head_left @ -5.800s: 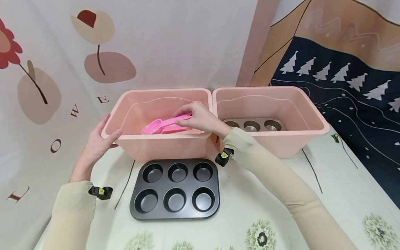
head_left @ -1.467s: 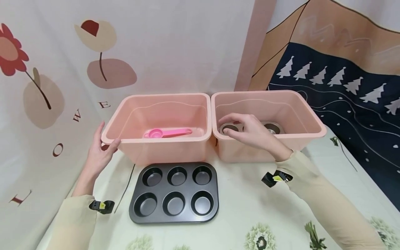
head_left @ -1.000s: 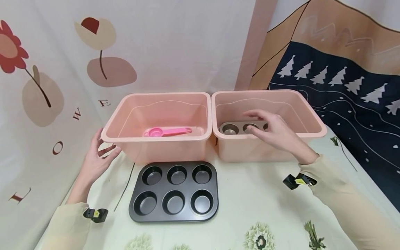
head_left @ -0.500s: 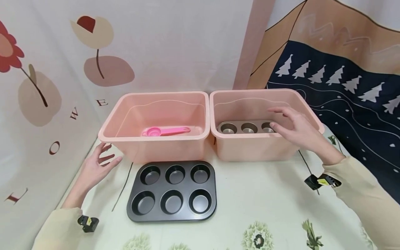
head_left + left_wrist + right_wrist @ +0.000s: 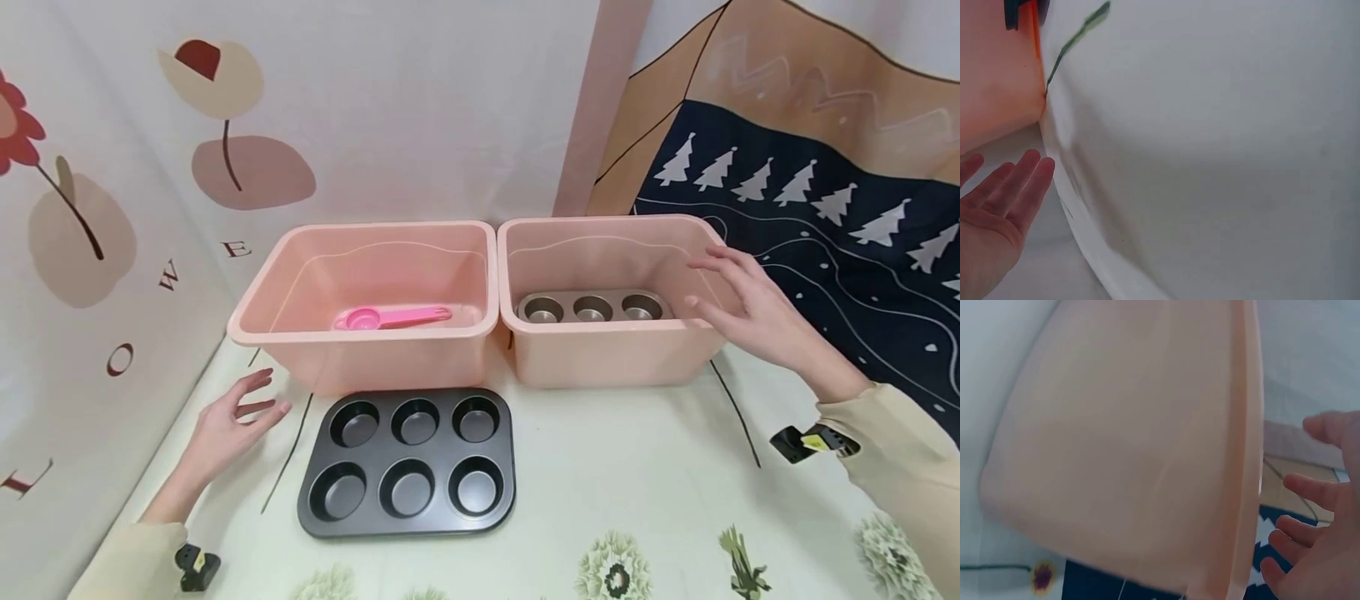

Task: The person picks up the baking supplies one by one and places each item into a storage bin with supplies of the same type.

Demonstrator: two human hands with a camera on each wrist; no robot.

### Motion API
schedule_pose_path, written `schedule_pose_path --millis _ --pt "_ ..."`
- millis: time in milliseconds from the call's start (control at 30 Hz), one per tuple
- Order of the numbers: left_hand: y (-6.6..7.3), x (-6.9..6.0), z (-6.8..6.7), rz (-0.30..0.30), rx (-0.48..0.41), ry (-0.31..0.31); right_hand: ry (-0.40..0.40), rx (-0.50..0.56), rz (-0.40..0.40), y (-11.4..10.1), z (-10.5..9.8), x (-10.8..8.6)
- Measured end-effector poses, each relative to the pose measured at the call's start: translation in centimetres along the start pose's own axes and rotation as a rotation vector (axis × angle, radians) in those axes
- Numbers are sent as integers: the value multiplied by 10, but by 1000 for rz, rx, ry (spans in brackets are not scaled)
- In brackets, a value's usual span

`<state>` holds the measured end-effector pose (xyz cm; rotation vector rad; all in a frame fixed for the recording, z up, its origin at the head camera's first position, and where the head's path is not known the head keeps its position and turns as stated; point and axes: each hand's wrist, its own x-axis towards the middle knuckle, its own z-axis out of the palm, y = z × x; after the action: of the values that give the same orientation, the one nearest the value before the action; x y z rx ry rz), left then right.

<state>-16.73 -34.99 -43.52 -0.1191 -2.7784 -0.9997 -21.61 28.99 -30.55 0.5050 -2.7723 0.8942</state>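
In the head view my left hand (image 5: 225,429) is held over the cloth below the front left corner of the left pink bin (image 5: 375,362), fingers spread and holding nothing. My right hand (image 5: 765,321) hovers with parted fingers at the right end of the right pink bin (image 5: 600,357). Pink measuring spoons (image 5: 408,316) lie in the left bin. A brownish muffin pan (image 5: 617,308) lies in the right bin. The right wrist view has the bin's wall (image 5: 1122,437) beside my right hand (image 5: 1319,540); whether they touch, I cannot tell.
A dark six-cup muffin pan (image 5: 442,452) rests on the pale floral cloth (image 5: 637,450) in front of the left bin. Both bins stand side by side against a printed curtain (image 5: 412,108). Dark tree-patterned fabric (image 5: 795,242) hangs at the right.
My left hand has come off the left bin's rim and moved down toward me. My right hand, which earlier held the spoons in the left bin, has moved right across the right bin.
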Motion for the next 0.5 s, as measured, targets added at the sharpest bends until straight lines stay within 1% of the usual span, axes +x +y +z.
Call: schedule_pose_path --millis 200,267,400,500 --pt "0 -5 7 31 -36 -38 -42 -48 92 15 -7 -5" --pt "1 -8 9 35 -50 -39 -47 -59 115 20 -8 -6" --pt "4 -15 11 55 -97 -34 -46 -69 134 30 -9 -7" --pt "7 -19 15 74 -107 -51 -61 -73 157 36 -9 -7"
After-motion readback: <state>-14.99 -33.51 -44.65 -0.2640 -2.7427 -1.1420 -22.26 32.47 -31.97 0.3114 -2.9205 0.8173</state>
